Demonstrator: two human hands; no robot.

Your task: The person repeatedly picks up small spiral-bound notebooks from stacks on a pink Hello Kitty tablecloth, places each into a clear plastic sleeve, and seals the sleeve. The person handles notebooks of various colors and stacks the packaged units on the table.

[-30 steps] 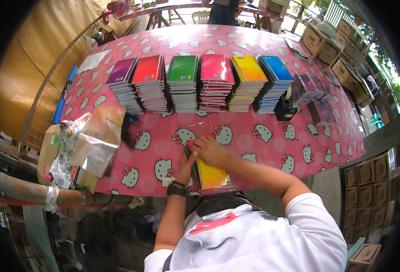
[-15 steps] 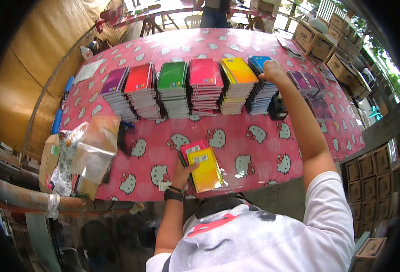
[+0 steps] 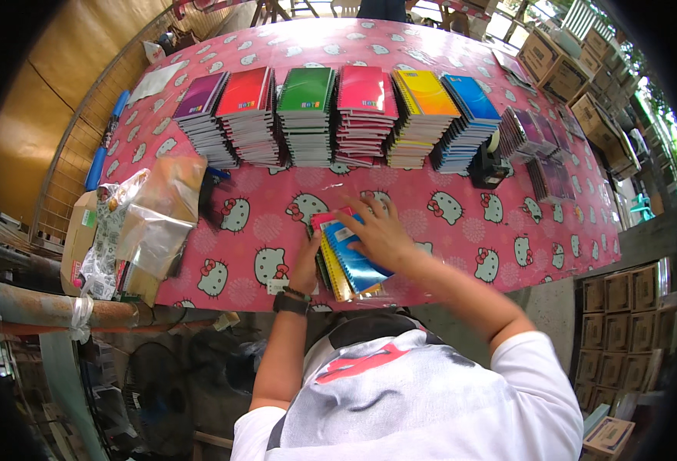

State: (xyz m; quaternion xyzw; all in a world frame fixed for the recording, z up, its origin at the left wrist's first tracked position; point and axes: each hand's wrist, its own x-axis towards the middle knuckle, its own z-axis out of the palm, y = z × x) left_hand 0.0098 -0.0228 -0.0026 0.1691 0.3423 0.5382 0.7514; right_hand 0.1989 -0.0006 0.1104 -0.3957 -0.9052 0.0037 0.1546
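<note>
In front of me, near the table's front edge, my left hand (image 3: 305,267) grips the left side of a small fanned pile of spiral notebooks. A blue notebook (image 3: 363,260) lies on top. Below it show the edges of a yellow notebook (image 3: 335,270) and a pink notebook (image 3: 320,220), with a dark green edge at the left. My right hand (image 3: 378,233) rests over the blue notebook's upper right part, its fingers spread toward the pile's far edge. Across the table stand purple, red, green, pink, yellow and blue notebook stacks (image 3: 305,91) in a row.
A black tape dispenser (image 3: 489,167) stands beside the blue stack, near purple wrapped packs (image 3: 529,138). Clear plastic bags (image 3: 154,230) lie at the table's left. Cardboard boxes are piled at the far right (image 3: 553,65) and below the right edge (image 3: 619,323).
My right hand has come back from the blue stack to the pile before me. A blue notebook now covers the yellow one. My left hand still holds the pile.
</note>
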